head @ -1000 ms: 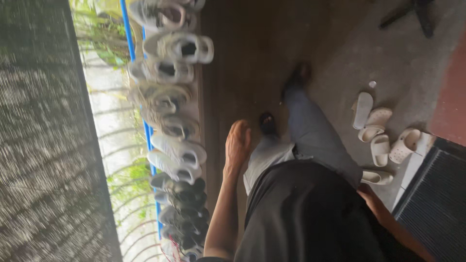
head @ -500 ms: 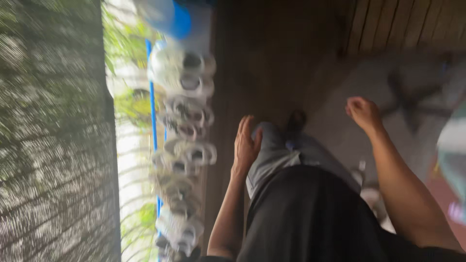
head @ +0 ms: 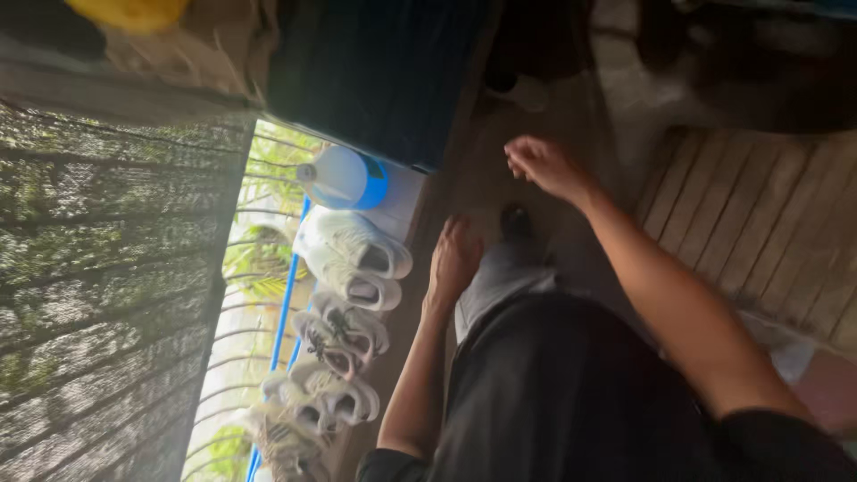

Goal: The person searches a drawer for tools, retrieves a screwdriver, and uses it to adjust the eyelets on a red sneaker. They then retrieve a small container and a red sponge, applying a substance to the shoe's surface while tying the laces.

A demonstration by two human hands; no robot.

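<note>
My left hand (head: 455, 259) hangs at my side, fingers loosely together, holding nothing, next to a row of white sneakers (head: 353, 259) lined up on a ledge. My right hand (head: 540, 165) is raised in front of me, fingers loosely curled and empty. Below me I see my dark shirt (head: 571, 393), grey trouser leg (head: 504, 277) and a dark shoe (head: 515, 221) on the brown floor.
A clear plastic bottle with a blue band (head: 344, 178) lies at the far end of the shoe row. A dark panel (head: 375, 71) stands beyond it. Green mesh netting (head: 107, 295) hangs on the left, wooden slats (head: 768, 232) on the right.
The view has swung forward along the shoe row to its end with the bottle. My right hand has risen further ahead; my left hand stays by my side.
</note>
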